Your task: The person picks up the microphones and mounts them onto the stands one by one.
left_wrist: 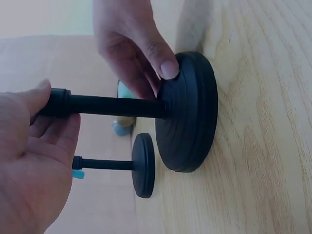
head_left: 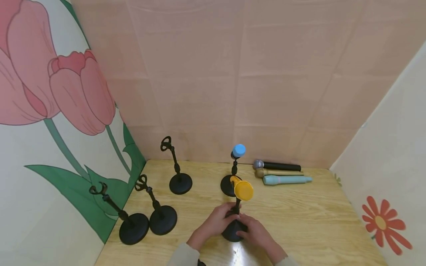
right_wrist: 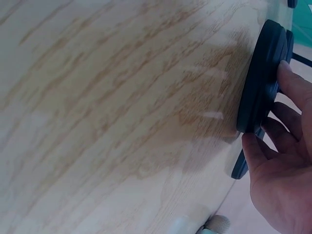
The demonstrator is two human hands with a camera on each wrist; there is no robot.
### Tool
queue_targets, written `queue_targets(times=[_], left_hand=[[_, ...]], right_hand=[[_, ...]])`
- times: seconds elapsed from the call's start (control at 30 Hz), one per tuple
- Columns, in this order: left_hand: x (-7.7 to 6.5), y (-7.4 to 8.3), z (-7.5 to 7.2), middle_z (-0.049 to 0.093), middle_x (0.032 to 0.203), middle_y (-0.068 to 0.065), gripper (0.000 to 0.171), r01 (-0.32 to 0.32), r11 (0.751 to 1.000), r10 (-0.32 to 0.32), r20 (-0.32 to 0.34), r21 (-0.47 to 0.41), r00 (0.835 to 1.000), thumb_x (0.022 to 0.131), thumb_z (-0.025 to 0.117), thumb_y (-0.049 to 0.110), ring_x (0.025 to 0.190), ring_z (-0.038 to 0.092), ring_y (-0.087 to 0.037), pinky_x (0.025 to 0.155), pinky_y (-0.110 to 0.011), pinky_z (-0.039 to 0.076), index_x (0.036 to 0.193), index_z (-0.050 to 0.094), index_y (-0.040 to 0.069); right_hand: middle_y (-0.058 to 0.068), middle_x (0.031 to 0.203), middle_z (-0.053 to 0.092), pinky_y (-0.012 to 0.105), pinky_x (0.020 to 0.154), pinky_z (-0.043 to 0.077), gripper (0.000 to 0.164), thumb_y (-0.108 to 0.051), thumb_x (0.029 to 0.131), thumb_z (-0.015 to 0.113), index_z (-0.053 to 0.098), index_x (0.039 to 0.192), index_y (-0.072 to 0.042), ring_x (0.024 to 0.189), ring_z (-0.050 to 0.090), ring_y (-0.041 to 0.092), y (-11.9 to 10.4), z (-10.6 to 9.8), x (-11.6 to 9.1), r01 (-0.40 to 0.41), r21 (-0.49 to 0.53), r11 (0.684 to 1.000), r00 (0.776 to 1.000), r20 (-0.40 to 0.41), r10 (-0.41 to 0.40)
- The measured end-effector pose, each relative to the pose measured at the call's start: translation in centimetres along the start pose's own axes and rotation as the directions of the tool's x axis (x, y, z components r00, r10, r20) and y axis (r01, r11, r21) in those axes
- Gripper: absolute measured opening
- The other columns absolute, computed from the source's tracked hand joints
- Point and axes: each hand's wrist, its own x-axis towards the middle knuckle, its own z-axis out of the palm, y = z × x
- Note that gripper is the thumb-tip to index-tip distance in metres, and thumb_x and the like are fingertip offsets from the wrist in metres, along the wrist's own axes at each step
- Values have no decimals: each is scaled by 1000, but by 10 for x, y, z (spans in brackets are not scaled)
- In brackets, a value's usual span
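A black microphone stand [head_left: 230,235] with a yellow microphone [head_left: 244,190] in its clip is between both hands, front centre. My left hand [head_left: 217,221] grips its pole at the collar, thumb and fingers wrapped round, as the left wrist view shows. My right hand [head_left: 255,231] holds the round base [right_wrist: 263,78], thumb on its upper face and fingertips at the rim. Just behind, another black stand [head_left: 227,186] carries a blue microphone [head_left: 239,150]. In the left wrist view the held stand's base [left_wrist: 187,112] appears close to the wooden table [left_wrist: 263,146].
Three black stands with bare clips are on the left: one at the back [head_left: 181,184], two nearer [head_left: 163,220] [head_left: 134,229]. At the back right lie a black microphone [head_left: 281,166], a gold one [head_left: 279,173] and a light-blue one [head_left: 287,180]. Walls border the table.
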Motion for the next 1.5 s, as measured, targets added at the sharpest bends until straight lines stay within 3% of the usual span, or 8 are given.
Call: queue_targets(times=[0.47,0.77,1.2,1.5], left_hand=[[2,-7,4,64,115,8,28,-76,995,81,-82,64,993,94,54,30,107,56,0,92,-26,48,121,58,29],[3,-7,8,64,116,9,31,-85,991,99,-132,106,986,93,55,29,107,57,-1,90,-25,48,124,57,27],[1,-5,10,62,116,13,31,-44,992,62,-163,115,985,92,56,31,105,58,-1,88,-25,50,122,58,27],[0,-5,13,64,115,7,31,-30,997,44,-202,70,978,90,61,24,99,61,-2,82,-19,51,121,60,22]], right_hand=[[13,128,57,48,95,44,49,-28,80,72,59,126,-15,116,55,30,-1,0,1,-28,23,999,999,25,27],[12,129,57,49,96,43,50,-26,80,72,58,127,-18,118,54,30,0,-1,3,-44,38,998,998,46,43],[11,128,58,48,95,44,50,-27,80,72,59,126,-13,117,54,30,1,-1,2,-64,45,997,997,56,62],[6,129,58,47,96,43,52,-28,80,73,56,129,-23,119,53,29,3,2,3,-61,47,997,997,53,58]])
